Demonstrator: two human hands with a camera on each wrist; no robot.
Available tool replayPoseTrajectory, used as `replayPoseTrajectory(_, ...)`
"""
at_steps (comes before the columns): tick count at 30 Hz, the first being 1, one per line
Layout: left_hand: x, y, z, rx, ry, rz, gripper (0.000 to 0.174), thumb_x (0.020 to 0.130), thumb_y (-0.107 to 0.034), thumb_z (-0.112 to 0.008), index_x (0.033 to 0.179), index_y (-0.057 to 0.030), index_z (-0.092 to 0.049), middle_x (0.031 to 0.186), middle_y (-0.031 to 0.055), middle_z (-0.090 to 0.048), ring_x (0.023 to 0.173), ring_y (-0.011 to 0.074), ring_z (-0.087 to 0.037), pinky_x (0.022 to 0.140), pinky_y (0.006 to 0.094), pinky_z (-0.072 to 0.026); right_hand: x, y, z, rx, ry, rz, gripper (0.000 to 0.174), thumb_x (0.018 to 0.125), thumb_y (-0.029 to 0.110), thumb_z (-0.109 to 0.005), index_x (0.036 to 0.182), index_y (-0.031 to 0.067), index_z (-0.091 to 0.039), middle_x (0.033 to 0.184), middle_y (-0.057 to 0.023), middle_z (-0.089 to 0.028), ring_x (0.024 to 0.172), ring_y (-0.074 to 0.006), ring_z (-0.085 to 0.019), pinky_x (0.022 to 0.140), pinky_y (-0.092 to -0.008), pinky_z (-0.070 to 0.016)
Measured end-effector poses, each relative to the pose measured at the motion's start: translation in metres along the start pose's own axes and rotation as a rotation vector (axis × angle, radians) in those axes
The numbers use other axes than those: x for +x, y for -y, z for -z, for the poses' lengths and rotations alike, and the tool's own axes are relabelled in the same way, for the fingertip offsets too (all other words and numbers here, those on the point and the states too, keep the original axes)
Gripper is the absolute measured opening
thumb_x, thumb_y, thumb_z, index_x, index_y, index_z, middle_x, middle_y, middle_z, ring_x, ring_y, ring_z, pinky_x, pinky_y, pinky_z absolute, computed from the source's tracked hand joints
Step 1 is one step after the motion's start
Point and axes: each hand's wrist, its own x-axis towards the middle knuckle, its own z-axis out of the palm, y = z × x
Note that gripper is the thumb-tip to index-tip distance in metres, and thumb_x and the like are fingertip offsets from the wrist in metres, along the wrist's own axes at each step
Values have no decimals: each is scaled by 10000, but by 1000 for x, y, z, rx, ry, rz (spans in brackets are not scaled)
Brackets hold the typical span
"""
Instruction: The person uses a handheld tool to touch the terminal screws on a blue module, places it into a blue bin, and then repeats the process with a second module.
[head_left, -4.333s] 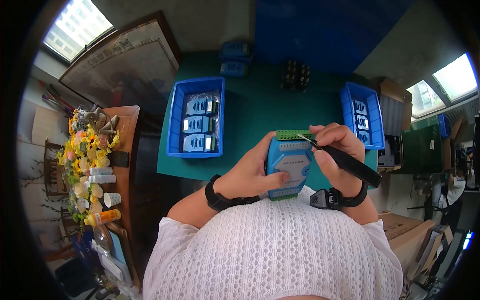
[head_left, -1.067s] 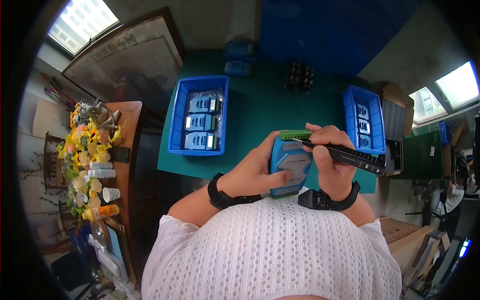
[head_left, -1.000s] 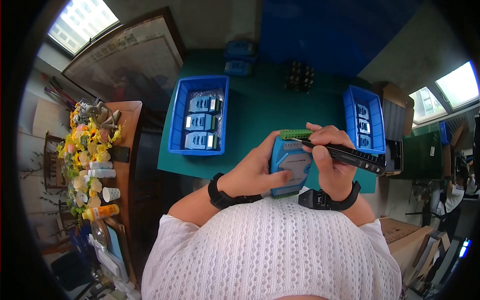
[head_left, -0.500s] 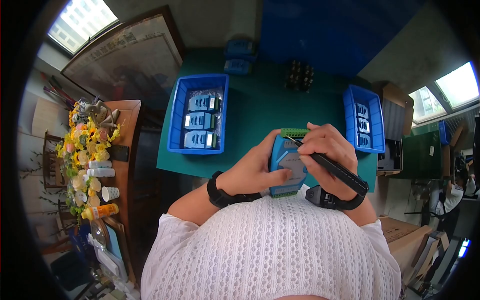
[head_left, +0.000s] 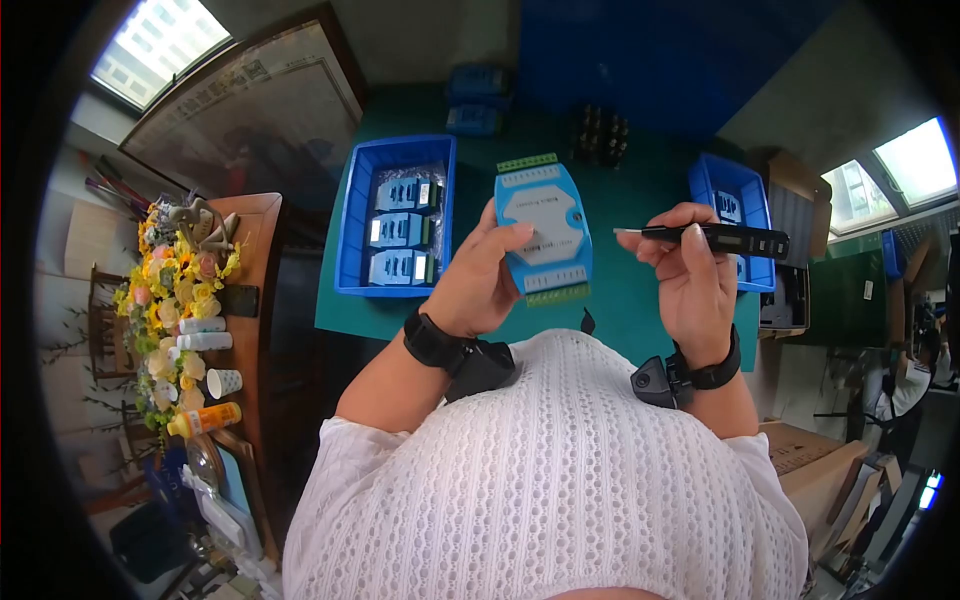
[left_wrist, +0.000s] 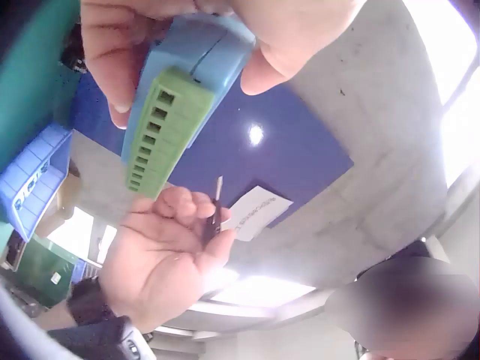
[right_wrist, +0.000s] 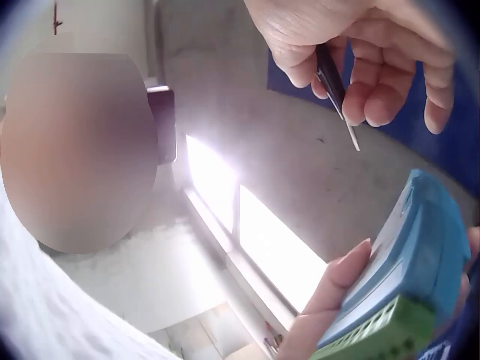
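Two lines of small dark print run across the grey face plate of the blue module (head_left: 545, 222), too fine to read surely. The white stickers on the blue units (head_left: 398, 230) in the left bin (head_left: 357, 215), beyond and to the left of the left hand (head_left: 472, 280), are likewise illegible, as is the lettering on a white sheet (left_wrist: 259, 212) seen past the right hand (head_left: 695, 290) in the left wrist view.

The left hand grips the module by its left edge, thumb on the face plate, fingers behind; green terminal strips (head_left: 558, 295) line its near and far ends. The right hand pinches a black pen-like tool (head_left: 735, 240) between thumb and fingers, its slim tip aimed toward the module, apart from it. The module lies left of the right hand, above the green table (head_left: 625, 310).
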Motion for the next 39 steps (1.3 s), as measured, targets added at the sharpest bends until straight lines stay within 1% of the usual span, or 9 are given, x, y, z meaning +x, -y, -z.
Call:
replayPoseTrajectory(7,-7,-11,-16,282,-78,-151,733,756,-64,-573,1349,-121,-146,1186,151,-455,1047,304,-540,657,413,-552,-9,-2,-16,-29,-30,-18,237,931,238,-444,995,13,-473,836,-53,-559,780,-113,-571,795,-302,-485)
replayPoseTrajectory(10,-8,-13,-20,286,-16,-253,747,761,-65,-576,1355,-126,-128,1186,150,-450,1039,298,-548,690,414,-549,-10,-2,-18,-140,21,143,236,919,248,-468,983,22,-454,841,-62,-536,759,-97,-540,797,-300,-482)
replayPoseTrajectory(13,-13,-19,-27,381,0,-245,849,746,-140,-615,1373,-74,-47,1250,171,-371,1159,284,-431,813,399,-513,-11,3,-18,-254,72,197,233,908,255,-489,950,31,-441,807,-64,-511,719,-83,-498,792,-310,-481)
replayPoseTrajectory(19,-12,-19,-31,377,31,-313,846,764,-175,-625,1382,-54,-59,1285,179,-357,1183,273,-405,916,379,-426,-10,4,-22,-210,89,256,250,885,273,-531,920,45,-434,758,-49,-486,663,-84,-473,788,-336,-487)
replayPoseTrajectory(21,-13,-20,-32,351,37,-305,838,763,-164,-627,1382,-58,-71,1274,175,-368,1179,269,-411,910,381,-432,-10,2,-22,-243,110,301,261,873,277,-553,920,49,-434,744,-51,-486,658,-93,-477,785,-349,-491)
replayPoseTrajectory(25,-14,-20,-27,255,62,-264,705,782,-99,-608,1348,-105,-187,1186,151,-471,1036,270,-562,791,389,-527,-12,-2,-23,-297,115,355,271,857,275,-578,919,54,-434,716,-54,-484,650,-112,-483,772,-375,-500)
replayPoseTrajectory(34,-11,-16,-29,243,90,-368,727,768,-94,-627,1347,-79,-187,1188,159,-471,1038,260,-561,814,391,-515,-12,1,-22,-333,144,414,252,862,257,-566,916,48,-436,716,-66,-492,647,-133,-493,697,-332,-509)
replayPoseTrajectory(37,-14,-20,-34,283,97,-321,816,761,-121,-634,1378,-58,-103,1275,157,-378,1188,242,-407,963,398,-384,-12,2,-23,-358,144,415,254,862,260,-566,910,46,-439,710,-69,-493,649,-140,-501,657,-305,-503)
replayPoseTrajectory(39,-14,-19,-33,291,94,-322,820,762,-127,-636,1378,-57,-101,1278,158,-375,1193,241,-401,963,396,-383,-12,2,-23,-367,143,412,254,863,261,-566,907,45,-440,707,-70,-492,648,-144,-504,642,-296,-501)
